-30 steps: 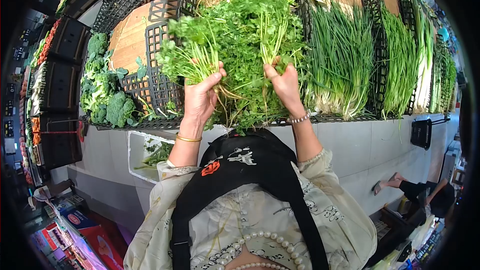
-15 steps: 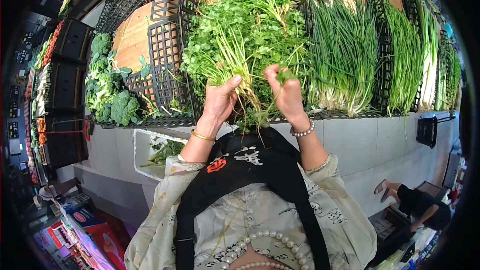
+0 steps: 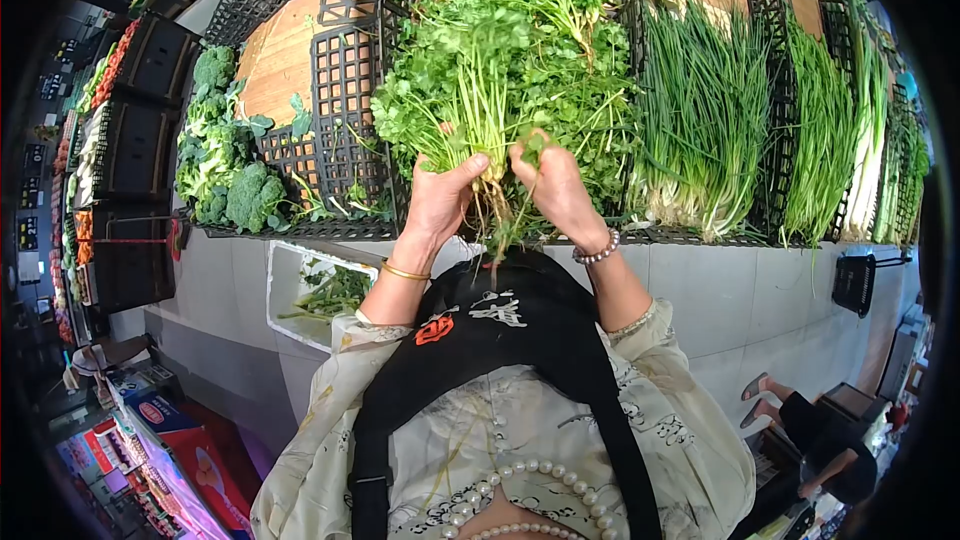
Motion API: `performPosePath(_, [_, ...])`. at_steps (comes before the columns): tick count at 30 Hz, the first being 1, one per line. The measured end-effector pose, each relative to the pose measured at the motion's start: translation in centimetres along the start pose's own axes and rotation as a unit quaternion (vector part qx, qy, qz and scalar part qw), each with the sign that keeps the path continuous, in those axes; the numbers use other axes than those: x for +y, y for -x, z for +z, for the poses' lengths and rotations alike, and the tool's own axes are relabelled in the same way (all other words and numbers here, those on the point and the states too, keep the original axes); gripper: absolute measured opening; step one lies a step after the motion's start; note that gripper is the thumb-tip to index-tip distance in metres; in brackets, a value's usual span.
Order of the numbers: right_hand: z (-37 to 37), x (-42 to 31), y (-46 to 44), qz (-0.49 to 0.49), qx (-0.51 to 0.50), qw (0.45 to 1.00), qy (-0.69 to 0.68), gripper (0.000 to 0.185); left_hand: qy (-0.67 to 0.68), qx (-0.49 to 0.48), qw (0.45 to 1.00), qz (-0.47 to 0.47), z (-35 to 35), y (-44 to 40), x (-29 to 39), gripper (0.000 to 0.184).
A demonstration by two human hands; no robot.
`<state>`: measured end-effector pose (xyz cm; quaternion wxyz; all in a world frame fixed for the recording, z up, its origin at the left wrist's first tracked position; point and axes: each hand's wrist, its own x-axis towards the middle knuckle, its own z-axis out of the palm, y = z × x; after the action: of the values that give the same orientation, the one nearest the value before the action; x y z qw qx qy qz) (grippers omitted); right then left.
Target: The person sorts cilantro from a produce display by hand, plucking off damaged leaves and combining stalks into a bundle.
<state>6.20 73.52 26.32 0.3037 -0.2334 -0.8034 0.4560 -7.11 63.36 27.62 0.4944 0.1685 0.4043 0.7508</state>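
Note:
My left hand [image 3: 440, 202] grips a bunch of cilantro [image 3: 482, 110] near the base of its stems, thumb across the front. Thin brown roots [image 3: 497, 205] hang below the grip, over my dark apron [image 3: 500, 330]. My right hand [image 3: 560, 192] is closed right beside the bunch, its fingers pinching a small green cilantro sprig [image 3: 533, 148]. Behind both hands lies a heap of cilantro [image 3: 590, 110] in its display section.
Black plastic crates divide the stand; broccoli [image 3: 253, 196] is on the left, scallions [image 3: 705, 120] on the right. A white foam box [image 3: 285, 325] with green scraps stands on the floor. A black basket [image 3: 852, 285] and another person [image 3: 835, 450] are at right.
My right hand has moved left, closer to the bunch. The bunch's leafy tops stand more upright. The display has shifted slightly right in view, and the person at right has changed position.

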Motion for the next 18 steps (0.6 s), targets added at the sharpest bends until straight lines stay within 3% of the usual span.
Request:
performPosePath(2, [-0.7,-0.8,-0.2,0.098,0.013,0.994,-0.044,0.025,-0.012,-0.016,1.000,-0.011,-1.1,-0.1,-0.2,0.041])
performPosePath(3, [-1.6,-0.7,-0.3,0.143,-0.061,0.987,-0.026,0.029,-0.019,-0.025,0.999,-0.014,-1.1,-0.2,0.0,0.043])
performPosePath(6, [-1.1,-1.9,-0.3,0.153,-0.086,0.982,-0.071,0.032,-0.007,0.000,1.000,0.012,-0.1,0.0,0.1,0.036])
performPosePath(7, [-0.1,-1.6,-0.2,0.079,-0.043,0.996,0.013,0.037,-0.008,-0.002,1.000,0.008,-0.2,-0.1,0.0,0.038])
performPosePath(8, [0.4,-0.8,-0.2,0.106,-0.050,0.992,0.038,0.038,-0.003,-0.001,1.000,0.006,-0.4,-0.2,-0.2,0.039])
performPosePath(13, [0.5,-1.6,-0.3,0.060,-0.015,0.994,0.086,0.030,-0.002,0.005,1.000,0.004,-0.5,-0.2,-0.2,0.039])
performPosePath(16, [0.3,-1.2,-0.3,0.141,-0.018,0.990,0.017,0.023,-0.002,0.023,1.000,0.017,0.2,-0.2,0.4,0.039])
performPosePath(18, [0.2,-1.0,0.0,0.113,0.009,0.988,-0.103,0.015,0.000,0.028,0.999,0.024,0.2,-0.4,0.7,0.039])
